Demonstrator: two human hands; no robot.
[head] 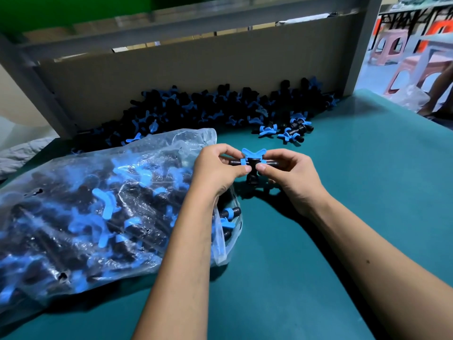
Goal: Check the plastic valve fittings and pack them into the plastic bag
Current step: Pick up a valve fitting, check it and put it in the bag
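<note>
Hands are meeting above the middle of the green tabletop (343,217), and both are pinching one valve fitting (252,163) between them. From the head camera, the left hand (218,168) is gripping the black stub on its own side with thumb and fingertips, and the right hand (286,173) is doing the same at the opposite stub, so neither hand is free. The fitting's long axis is running side to side, roughly parallel to the tabletop's near edge; its blue butterfly handle is standing up and away from the person, and a third black stem is pointing down toward the tabletop without clearly touching it.

The plastic bag (98,204) is lying toward the left edge, already well filled with fittings, its open mouth facing right and sitting just beneath the left wrist. So the bag is lying left of the held fitting, and the left hand is the nearer one for dropping it in, I would judge. A loose pile of fittings (196,106) is waiting along the far edge against a cardboard sheet (171,74).
</note>
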